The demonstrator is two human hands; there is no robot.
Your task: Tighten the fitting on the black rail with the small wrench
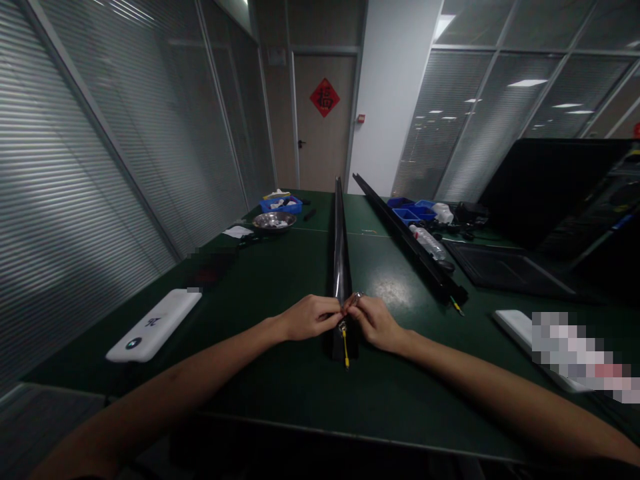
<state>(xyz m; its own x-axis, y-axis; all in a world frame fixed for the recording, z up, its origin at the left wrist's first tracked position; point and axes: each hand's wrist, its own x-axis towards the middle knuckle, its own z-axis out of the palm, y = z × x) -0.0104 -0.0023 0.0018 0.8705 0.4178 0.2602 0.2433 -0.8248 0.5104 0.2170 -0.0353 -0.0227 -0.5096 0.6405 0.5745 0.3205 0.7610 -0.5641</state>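
Observation:
A long black channel-shaped bar (341, 247) lies lengthwise on the green table (280, 280), its near end towards me. Over that near end, my left hand (313, 317) and my right hand (376, 323) meet, thumbs and fingers pinched together. Whatever is between the fingertips is too small and covered to name. By my right fingers a shiny metal spot shows; I cannot tell if it is a ring or a part. Just below the fingertips, a short yellow wire (346, 347) hangs from a small metal fastening in the bar.
A second black bar (400, 230) with a yellow-green wire lies to the right, beside a plastic bottle (429, 243) and blue bins (415, 212). At the back left stand a metal bowl (274, 222) and a blue tray (281, 205). White devices (157, 327) flank both sides.

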